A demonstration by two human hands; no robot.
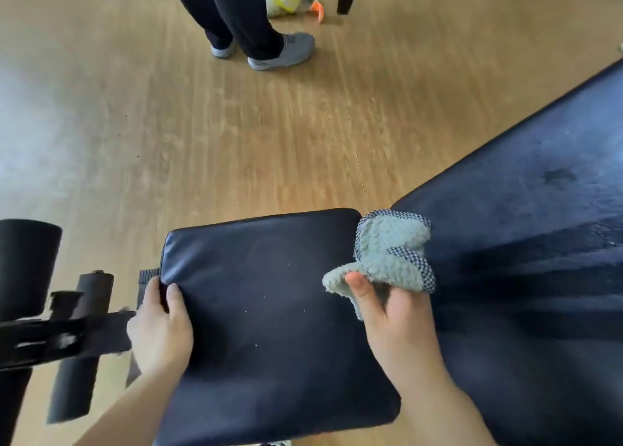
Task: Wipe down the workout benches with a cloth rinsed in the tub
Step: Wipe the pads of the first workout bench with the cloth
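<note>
Long dark back pad (539, 243) runs off to the right, with the smaller seat pad (269, 310) next to it over a wood floor (202, 125) (somebody's legs up top). Left hand (158, 331) is wrapped round the seat pad's left edge, and right hand (394, 314) pinches a bunched grey-green cloth (391, 246) sitting right where the two pads meet.

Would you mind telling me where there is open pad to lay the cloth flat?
The seat pad is bare between the left hand, gripping its left edge, and the right hand, holding the cloth. The long back pad lies open beyond the cloth. It is crowded at the gap between the pads.
</note>
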